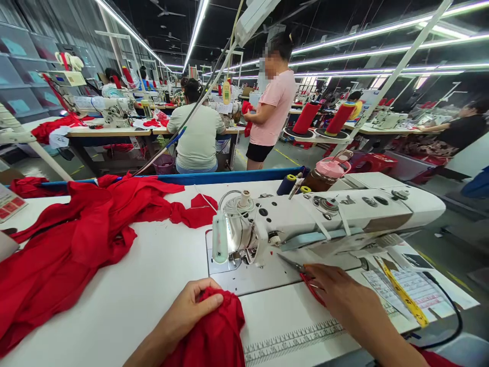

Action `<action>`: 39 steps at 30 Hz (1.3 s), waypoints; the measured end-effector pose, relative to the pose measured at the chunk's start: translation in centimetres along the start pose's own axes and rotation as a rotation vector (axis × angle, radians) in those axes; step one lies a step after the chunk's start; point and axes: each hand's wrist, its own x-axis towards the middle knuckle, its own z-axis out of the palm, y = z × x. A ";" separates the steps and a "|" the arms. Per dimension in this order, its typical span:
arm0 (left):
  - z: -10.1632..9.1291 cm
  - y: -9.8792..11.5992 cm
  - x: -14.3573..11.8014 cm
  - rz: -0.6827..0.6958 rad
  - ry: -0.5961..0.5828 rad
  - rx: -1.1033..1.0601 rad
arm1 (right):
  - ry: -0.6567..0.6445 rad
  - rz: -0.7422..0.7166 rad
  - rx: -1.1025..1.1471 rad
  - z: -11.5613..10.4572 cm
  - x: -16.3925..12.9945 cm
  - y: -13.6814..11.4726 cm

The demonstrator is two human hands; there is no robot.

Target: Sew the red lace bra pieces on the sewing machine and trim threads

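Left hand (191, 308) gripping red cloth (216, 334), right hand (338, 293) on red-handled snips (305, 278) beside sewing machine (324, 214)

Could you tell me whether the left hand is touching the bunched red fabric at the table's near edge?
Touching: the head view shows the left hand resting on the bunched red fabric, thumb and fingers pressed into its top.

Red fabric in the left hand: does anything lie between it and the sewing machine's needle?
Nothing visible does. The red fabric under the left hand faces bare white table and plate up to the needle area; the scissors lie rightward.
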 end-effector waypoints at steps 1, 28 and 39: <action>0.0 -0.1 0.0 -0.001 -0.003 -0.005 | 0.019 0.004 0.136 -0.3 0.3 -1.8; 0.6 -0.7 0.1 0.220 0.050 0.138 | -0.151 0.008 0.796 0.1 3.2 -14.1; 0.3 -0.4 0.0 0.009 0.053 -0.037 | -0.072 0.092 -0.213 1.6 -4.1 4.1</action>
